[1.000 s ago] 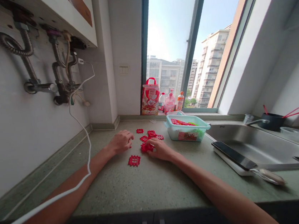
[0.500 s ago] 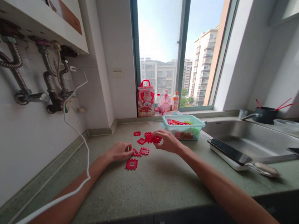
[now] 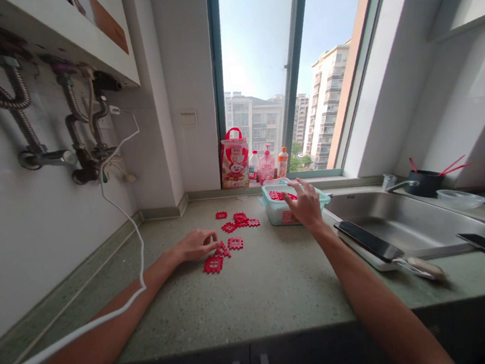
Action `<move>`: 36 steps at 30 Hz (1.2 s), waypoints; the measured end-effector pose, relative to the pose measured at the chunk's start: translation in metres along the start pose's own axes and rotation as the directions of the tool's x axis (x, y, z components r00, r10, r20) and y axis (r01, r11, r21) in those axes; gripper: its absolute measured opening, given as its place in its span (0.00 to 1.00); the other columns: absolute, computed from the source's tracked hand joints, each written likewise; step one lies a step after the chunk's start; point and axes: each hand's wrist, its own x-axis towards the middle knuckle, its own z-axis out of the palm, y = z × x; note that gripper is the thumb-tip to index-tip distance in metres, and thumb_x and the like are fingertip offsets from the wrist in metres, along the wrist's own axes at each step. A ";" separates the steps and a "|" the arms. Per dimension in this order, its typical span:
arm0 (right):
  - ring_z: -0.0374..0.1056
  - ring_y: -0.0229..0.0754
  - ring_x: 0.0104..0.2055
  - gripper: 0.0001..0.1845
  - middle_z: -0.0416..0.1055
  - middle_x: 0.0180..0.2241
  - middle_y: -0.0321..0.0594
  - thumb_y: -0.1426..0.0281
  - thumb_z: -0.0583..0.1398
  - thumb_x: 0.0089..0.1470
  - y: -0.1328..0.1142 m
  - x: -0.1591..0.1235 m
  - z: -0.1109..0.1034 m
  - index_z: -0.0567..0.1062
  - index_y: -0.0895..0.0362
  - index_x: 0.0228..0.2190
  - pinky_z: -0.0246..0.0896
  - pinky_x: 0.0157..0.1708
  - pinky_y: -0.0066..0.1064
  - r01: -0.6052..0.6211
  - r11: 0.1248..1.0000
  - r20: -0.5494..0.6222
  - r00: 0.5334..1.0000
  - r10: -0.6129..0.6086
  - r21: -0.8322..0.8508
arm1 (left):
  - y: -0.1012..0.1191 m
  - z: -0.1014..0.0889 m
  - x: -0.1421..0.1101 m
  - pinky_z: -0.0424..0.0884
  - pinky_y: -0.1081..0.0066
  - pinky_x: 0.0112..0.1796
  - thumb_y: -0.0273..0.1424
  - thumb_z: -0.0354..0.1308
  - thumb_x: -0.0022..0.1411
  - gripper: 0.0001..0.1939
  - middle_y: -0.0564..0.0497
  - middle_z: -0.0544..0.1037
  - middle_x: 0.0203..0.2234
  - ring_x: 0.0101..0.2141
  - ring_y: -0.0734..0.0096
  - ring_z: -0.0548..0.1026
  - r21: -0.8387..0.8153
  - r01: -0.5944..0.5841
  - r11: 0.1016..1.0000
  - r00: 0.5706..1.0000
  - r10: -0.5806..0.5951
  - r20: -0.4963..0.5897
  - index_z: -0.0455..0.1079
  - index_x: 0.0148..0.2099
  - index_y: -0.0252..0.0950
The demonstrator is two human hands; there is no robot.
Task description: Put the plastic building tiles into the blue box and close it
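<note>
My left hand [image 3: 197, 245] rests on the counter at the left, its thumb and fingers closed on the edge of a red triangular building piece [image 3: 222, 250]. Just below that piece lies a red square window piece [image 3: 214, 264], and to its right is another red square piece [image 3: 235, 243]. My right hand [image 3: 307, 202] is over the front right of a light-blue plastic tub [image 3: 275, 216], fingers spread and nothing visible in them. Red pieces [image 3: 280, 196] fill the tub. Farther back on the counter is a cluster of red toothed pieces [image 3: 240, 219].
A metal sink [image 3: 387, 224] lies to the right, with a black flat object [image 3: 368, 242] along its near left edge. A white cable [image 3: 142, 257] hangs across my left forearm. A red-handled bag [image 3: 235, 165] and several bottles [image 3: 266, 166] stand by the window.
My right hand has left the cluster of red pieces and moved right to the tub, its fingers opening. The piece it was touching lies on the counter. My left hand has hardly moved.
</note>
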 end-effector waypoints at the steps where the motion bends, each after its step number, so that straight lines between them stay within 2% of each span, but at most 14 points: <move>1: 0.62 0.62 0.62 0.21 0.66 0.61 0.55 0.56 0.59 0.65 -0.006 -0.003 0.002 0.77 0.55 0.52 0.61 0.59 0.57 0.036 0.999 0.016 0.999 -0.036 0.012 | 0.000 0.000 0.000 0.59 0.70 0.29 0.51 0.52 0.68 0.22 0.52 0.76 0.26 0.27 0.68 0.71 -0.006 0.000 1.000 1.000 0.000 -0.002 0.76 0.43 0.39; 4: 0.63 0.55 0.63 0.16 0.67 0.61 0.50 0.60 0.57 0.67 -0.031 -0.017 0.014 0.78 0.53 0.50 0.59 0.63 0.51 0.204 0.962 0.106 0.969 -0.225 0.179 | -0.002 -0.002 -0.002 0.59 0.70 0.30 0.49 0.49 0.70 0.22 0.52 0.74 0.25 0.27 0.68 0.70 -0.023 -0.008 1.000 1.000 0.008 -0.027 0.76 0.44 0.38; 6: 0.65 0.50 0.62 0.17 0.67 0.62 0.49 0.64 0.56 0.68 -0.049 -0.032 0.029 0.76 0.52 0.53 0.60 0.63 0.45 0.276 0.907 0.232 0.905 -0.356 0.317 | -0.003 -0.002 -0.004 0.61 0.70 0.31 0.51 0.50 0.70 0.24 0.52 0.74 0.27 0.28 0.67 0.71 -0.040 -0.044 0.998 0.998 0.043 -0.035 0.76 0.46 0.37; 8: 0.63 0.50 0.66 0.24 0.61 0.67 0.50 0.66 0.57 0.66 -0.063 -0.049 0.048 0.70 0.52 0.62 0.61 0.63 0.43 0.268 0.882 0.382 0.824 -0.419 0.389 | -0.001 -0.002 -0.005 0.65 0.70 0.35 0.55 0.55 0.66 0.27 0.51 0.75 0.31 0.31 0.66 0.72 -0.043 -0.115 0.992 0.993 0.114 -0.032 0.75 0.50 0.38; 11: 0.58 0.54 0.70 0.36 0.57 0.69 0.56 0.64 0.61 0.63 -0.069 -0.067 0.073 0.60 0.56 0.69 0.58 0.65 0.46 0.144 0.926 0.589 0.735 -0.336 0.348 | 0.008 0.003 -0.006 0.69 0.65 0.45 0.58 0.68 0.52 0.37 0.48 0.76 0.40 0.40 0.59 0.75 0.023 -0.224 0.974 0.974 0.224 -0.022 0.73 0.57 0.40; 14: 0.63 0.56 0.67 0.34 0.65 0.64 0.59 0.61 0.60 0.64 -0.064 -0.071 0.085 0.64 0.60 0.66 0.58 0.65 0.46 0.053 0.957 0.679 0.694 -0.241 0.286 | 0.016 0.012 -0.005 0.67 0.59 0.55 0.56 0.70 0.52 0.39 0.44 0.75 0.52 0.52 0.52 0.73 0.101 -0.243 0.965 0.966 0.250 -0.071 0.70 0.61 0.42; 17: 0.71 0.55 0.59 0.30 0.74 0.56 0.57 0.65 0.61 0.61 -0.059 -0.066 0.082 0.69 0.59 0.62 0.63 0.60 0.42 0.104 0.944 0.653 0.698 -0.293 0.313 | 0.012 0.020 0.006 0.62 0.53 0.62 0.56 0.64 0.60 0.39 0.42 0.69 0.62 0.61 0.49 0.68 0.131 -0.185 0.974 0.966 0.205 -0.157 0.64 0.67 0.45; 20: 0.76 0.52 0.50 0.27 0.80 0.47 0.52 0.69 0.64 0.56 -0.060 -0.060 0.074 0.74 0.58 0.58 0.67 0.53 0.37 0.166 0.921 0.615 0.701 -0.361 0.352 | -0.006 0.023 0.029 0.57 0.46 0.65 0.58 0.51 0.69 0.36 0.40 0.60 0.70 0.68 0.46 0.60 0.137 -0.080 0.987 0.976 0.106 -0.191 0.59 0.72 0.46; 24: 0.77 0.48 0.37 0.07 0.81 0.32 0.42 0.67 0.65 0.56 -0.063 -0.054 0.062 0.83 0.54 0.35 0.67 0.41 0.32 0.183 0.907 0.625 0.672 -0.397 0.380 | -0.028 0.024 0.080 0.51 0.37 0.64 0.59 0.45 0.70 0.38 0.36 0.54 0.73 0.71 0.40 0.50 0.136 0.056 0.989 0.981 -0.029 -0.194 0.59 0.73 0.44; 26: 0.77 0.46 0.33 0.06 0.80 0.29 0.40 0.65 0.66 0.55 -0.061 -0.051 0.056 0.83 0.53 0.30 0.65 0.36 0.31 0.164 0.922 0.640 0.677 -0.364 0.352 | -0.032 0.026 0.108 0.50 0.34 0.64 0.60 0.46 0.70 0.39 0.35 0.53 0.73 0.71 0.38 0.49 0.127 0.087 0.988 0.982 -0.064 -0.175 0.58 0.73 0.43; 28: 0.77 0.47 0.33 0.06 0.81 0.29 0.40 0.64 0.67 0.53 -0.058 -0.048 0.051 0.84 0.52 0.32 0.65 0.34 0.31 0.138 0.946 0.646 0.701 -0.303 0.295 | -0.030 0.028 0.130 0.50 0.36 0.64 0.59 0.44 0.70 0.38 0.37 0.55 0.72 0.71 0.41 0.52 0.113 0.069 0.991 0.992 -0.056 -0.111 0.60 0.72 0.45; 31: 0.77 0.50 0.37 0.12 0.82 0.34 0.44 0.61 0.67 0.55 -0.054 -0.044 0.046 0.84 0.52 0.40 0.67 0.38 0.33 0.127 0.969 0.627 0.743 -0.236 0.214 | -0.023 0.031 0.143 0.53 0.47 0.66 0.58 0.47 0.70 0.35 0.43 0.64 0.69 0.69 0.50 0.59 0.077 -0.057 0.995 0.998 0.057 0.001 0.65 0.69 0.47; 33: 0.77 0.51 0.42 0.16 0.82 0.39 0.47 0.60 0.67 0.56 -0.054 -0.043 0.046 0.83 0.53 0.45 0.68 0.42 0.34 0.128 0.975 0.590 0.778 -0.213 0.184 | -0.018 0.033 0.138 0.55 0.54 0.67 0.57 0.51 0.69 0.34 0.45 0.67 0.68 0.68 0.53 0.61 0.062 -0.122 0.991 0.993 0.121 0.018 0.67 0.68 0.46; 36: 0.75 0.51 0.46 0.18 0.81 0.43 0.47 0.61 0.67 0.57 -0.058 -0.044 0.045 0.81 0.52 0.48 0.69 0.47 0.36 0.131 0.969 0.519 0.825 -0.224 0.209 | -0.009 0.037 0.116 0.54 0.54 0.67 0.55 0.53 0.69 0.33 0.44 0.64 0.69 0.68 0.53 0.62 0.064 -0.120 0.991 0.993 0.119 0.016 0.68 0.68 0.45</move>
